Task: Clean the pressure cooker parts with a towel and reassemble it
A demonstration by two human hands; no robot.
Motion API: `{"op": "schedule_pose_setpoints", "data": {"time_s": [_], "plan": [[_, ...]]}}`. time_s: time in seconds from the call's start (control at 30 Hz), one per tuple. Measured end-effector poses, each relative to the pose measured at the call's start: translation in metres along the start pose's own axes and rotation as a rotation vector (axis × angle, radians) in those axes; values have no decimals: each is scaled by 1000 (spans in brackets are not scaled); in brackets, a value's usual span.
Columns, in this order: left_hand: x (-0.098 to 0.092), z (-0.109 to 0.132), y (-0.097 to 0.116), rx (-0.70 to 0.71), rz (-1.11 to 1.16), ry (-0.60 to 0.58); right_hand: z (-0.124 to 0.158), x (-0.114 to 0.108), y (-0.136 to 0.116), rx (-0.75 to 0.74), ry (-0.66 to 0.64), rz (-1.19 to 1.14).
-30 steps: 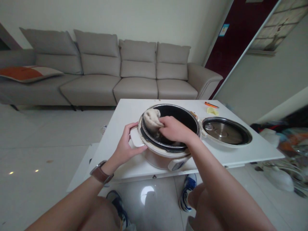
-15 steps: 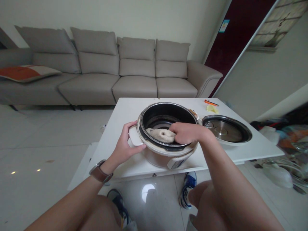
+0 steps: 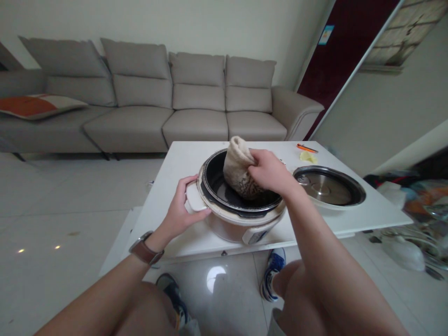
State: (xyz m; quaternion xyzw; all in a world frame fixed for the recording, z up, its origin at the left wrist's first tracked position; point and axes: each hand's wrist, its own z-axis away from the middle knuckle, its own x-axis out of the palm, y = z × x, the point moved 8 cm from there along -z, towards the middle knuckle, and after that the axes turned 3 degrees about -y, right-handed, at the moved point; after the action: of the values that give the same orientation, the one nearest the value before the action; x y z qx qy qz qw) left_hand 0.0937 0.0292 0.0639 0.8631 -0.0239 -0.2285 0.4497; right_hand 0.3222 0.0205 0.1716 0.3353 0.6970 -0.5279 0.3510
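Note:
A white electric pressure cooker [image 3: 227, 227] with a dark inner pot [image 3: 214, 175] stands on the white table, its top uncovered. My left hand [image 3: 181, 207] grips the cooker's white side handle [image 3: 194, 198], thumb on the near side and fingers on the far side. In my right hand [image 3: 269, 170] is a folded beige cloth [image 3: 238, 161] with dark soiled patches low down. The cloth stands up over the pot's mouth, and its lower end reaches inside. My right fingertips are partly hidden behind the cloth.
The round lid [image 3: 329, 186] lies inner side up on the table [image 3: 157, 186], right of the cooker. Behind it are an orange pen-like item [image 3: 306, 148] and a yellow scrap [image 3: 308, 157]. A grey sofa [image 3: 196, 123] stands beyond. Several kitchen items lie on the floor at right.
My right hand has lifted from inside the pot, raising the cloth from lying low to upright and showing its soiled side. My left hand stays on the handle.

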Motion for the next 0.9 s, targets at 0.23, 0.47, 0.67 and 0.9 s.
{"op": "schedule_pose_setpoints", "data": {"time_s": [0.23, 0.47, 0.67, 0.9], "plan": [[1, 1, -3, -16, 26, -12, 7, 74, -32, -270, -495, -17], [1, 0, -1, -2, 6, -5, 14, 81, -24, -201, -684, 74], [1, 0, 1, 18, -8, -2, 23, 65, 4, 6, -808, 166], [-1, 0, 3, 3, -1, -1, 4, -4, 31, 164, -258, 113]]}}
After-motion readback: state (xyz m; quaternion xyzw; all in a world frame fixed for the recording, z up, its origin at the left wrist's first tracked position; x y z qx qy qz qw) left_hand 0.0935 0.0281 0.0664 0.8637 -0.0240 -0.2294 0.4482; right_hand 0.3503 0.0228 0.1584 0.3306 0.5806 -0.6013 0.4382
